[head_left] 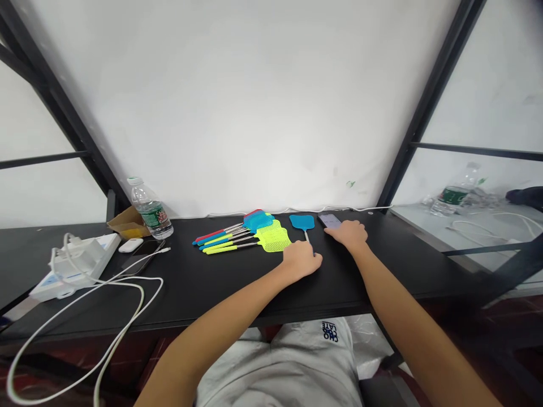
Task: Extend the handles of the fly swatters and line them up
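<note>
My left hand is closed around the handle of a blue fly swatter, whose head points away toward the wall. To its right, my right hand grips the near end of a smartphone lying on the black table. Left of my left hand is a pile of several fly swatters, with a yellow mesh swatter on the near side and a blue swatter head behind it. Their handles, red, blue and yellow, point left. My fingers hide most of the held swatter's handle and part of the phone.
A water bottle stands at the left beside a cardboard box. Near them lie a white earphone case, a dark phone and a white power strip. White cables hang over the front edge. Black metal posts flank the table.
</note>
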`<state>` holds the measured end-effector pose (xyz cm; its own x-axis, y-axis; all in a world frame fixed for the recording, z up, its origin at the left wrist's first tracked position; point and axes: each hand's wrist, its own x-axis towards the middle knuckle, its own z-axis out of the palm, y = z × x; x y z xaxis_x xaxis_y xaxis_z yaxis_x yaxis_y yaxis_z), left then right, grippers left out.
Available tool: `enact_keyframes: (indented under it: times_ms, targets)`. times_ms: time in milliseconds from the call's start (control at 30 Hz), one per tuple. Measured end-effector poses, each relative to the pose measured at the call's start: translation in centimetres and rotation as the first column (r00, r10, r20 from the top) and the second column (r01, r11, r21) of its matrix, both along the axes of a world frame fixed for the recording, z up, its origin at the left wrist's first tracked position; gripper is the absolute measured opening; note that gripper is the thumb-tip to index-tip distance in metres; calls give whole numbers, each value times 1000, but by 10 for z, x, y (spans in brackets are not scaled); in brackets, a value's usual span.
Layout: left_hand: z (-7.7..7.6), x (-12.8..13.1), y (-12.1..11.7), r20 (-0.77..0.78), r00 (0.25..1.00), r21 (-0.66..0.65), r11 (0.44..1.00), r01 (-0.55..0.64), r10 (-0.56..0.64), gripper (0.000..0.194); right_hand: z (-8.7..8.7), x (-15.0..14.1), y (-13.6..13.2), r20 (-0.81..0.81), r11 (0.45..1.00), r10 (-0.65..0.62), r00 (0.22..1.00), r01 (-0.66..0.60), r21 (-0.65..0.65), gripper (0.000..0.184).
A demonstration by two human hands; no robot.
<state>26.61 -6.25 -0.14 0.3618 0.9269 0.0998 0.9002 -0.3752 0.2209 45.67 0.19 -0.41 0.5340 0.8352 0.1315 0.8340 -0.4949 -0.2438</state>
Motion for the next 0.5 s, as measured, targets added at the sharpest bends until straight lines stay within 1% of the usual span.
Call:
enact_keyframes:
  times_ms: [133, 267, 367, 500]
  targets:
    - [3, 31, 6, -12, 1000, -23, 1000, 6, -6, 42, -7, 25, 1, 13, 998, -63, 998, 63, 25, 83]
    - [8, 53, 16, -15, 1000, -55, 998, 24, -25, 43, -12, 35, 3, 11, 993, -107, 994, 106, 52, 88]
    - [9, 59, 19, 5, 999, -88, 995, 46, -46, 43, -13, 35, 3, -3, 987, -144, 990, 143, 67, 90]
    - [8, 56, 16, 18, 998, -80, 995, 57, -55, 43, -11, 34, 0, -35, 989, -112, 993, 115, 91, 89]
